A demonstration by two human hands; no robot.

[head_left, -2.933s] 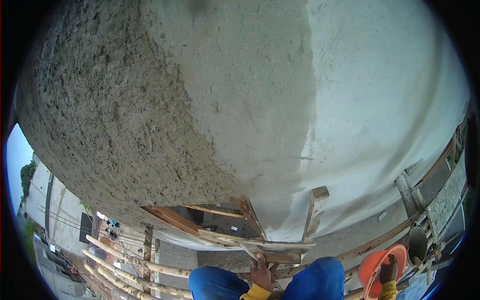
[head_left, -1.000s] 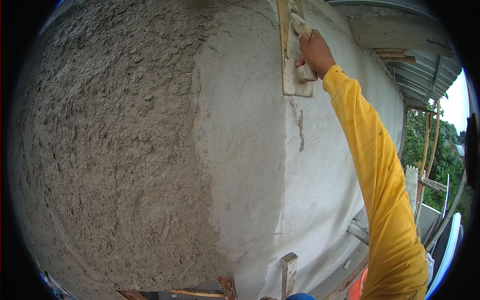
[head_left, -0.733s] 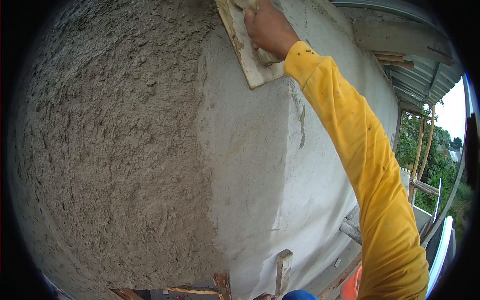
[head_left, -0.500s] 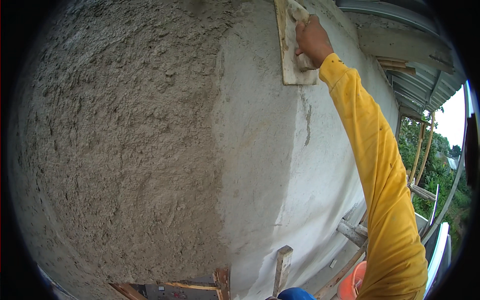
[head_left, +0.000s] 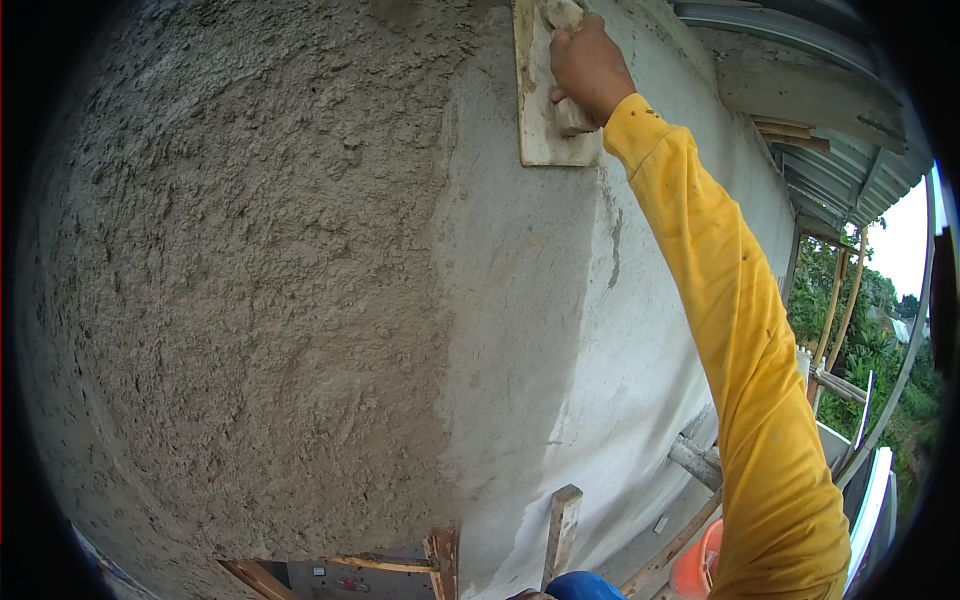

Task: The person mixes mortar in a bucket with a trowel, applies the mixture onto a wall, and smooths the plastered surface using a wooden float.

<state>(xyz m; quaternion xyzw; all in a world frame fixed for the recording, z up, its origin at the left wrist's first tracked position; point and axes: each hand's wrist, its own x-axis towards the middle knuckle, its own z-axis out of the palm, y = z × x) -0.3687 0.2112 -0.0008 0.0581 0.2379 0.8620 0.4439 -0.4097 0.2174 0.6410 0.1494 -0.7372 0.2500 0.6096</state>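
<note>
My right hand [head_left: 592, 68], in a yellow sleeve, is closed around the handle of a plastering float [head_left: 537, 110]. The float's flat, pale, mortar-stained board lies against the upper part of the wall, over the smooth grey strip. To its left spreads rough, wet-looking mortar [head_left: 260, 270] with a lumpy surface. Below the float the smooth damp strip [head_left: 510, 300] borders a lighter, drier stretch of wall [head_left: 640, 320]. My left hand is out of the picture.
An orange bucket [head_left: 690, 565] stands low at the right, partly behind my arm. A wooden post [head_left: 562, 530] rises near a blue rounded object [head_left: 585, 586]. A wood-framed opening [head_left: 442, 560] cuts the wall's bottom. Metal roofing [head_left: 850, 185] overhangs at upper right.
My right hand and the float have slid left along the wall, toward the rough mortar. The grip on the handle is the same.
</note>
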